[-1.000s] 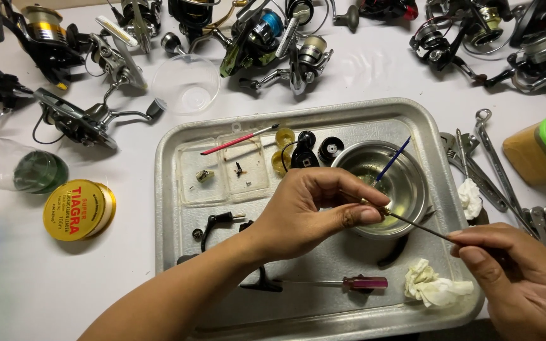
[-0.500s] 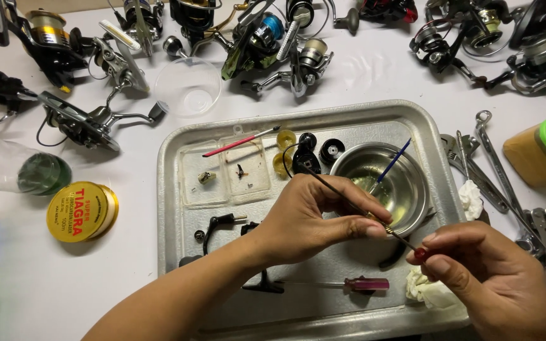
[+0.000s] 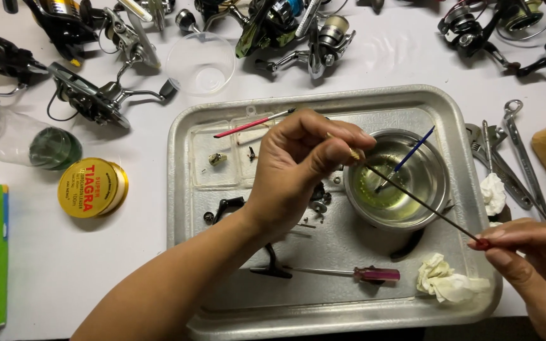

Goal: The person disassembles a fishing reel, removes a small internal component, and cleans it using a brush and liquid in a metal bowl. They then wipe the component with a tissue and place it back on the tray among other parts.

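Note:
My left hand [image 3: 304,161] hovers over the metal tray [image 3: 188,208] and pinches a small brass part [image 3: 353,153] between thumb and forefinger. My right hand [image 3: 529,265] holds the red end of a thin dark rod [image 3: 421,201] at the tray's right edge; the rod's tip reaches up to the brass part. Just under the rod sits a steel bowl [image 3: 440,183] with yellowish liquid and a blue brush [image 3: 412,155] leaning in it.
On the tray lie a red-handled brush [image 3: 248,124], a clear parts box [image 3: 213,158], small black parts [image 3: 225,205], a purple-handled screwdriver [image 3: 374,273] and a crumpled tissue [image 3: 447,282]. Fishing reels [image 3: 96,98] line the far table. Wrenches [image 3: 519,151] lie right; a yellow tin [image 3: 90,187] left.
My left hand has lifted towards the bowl with the brass part. My right hand has drawn back to the right, so the rod now stretches out over the bowl.

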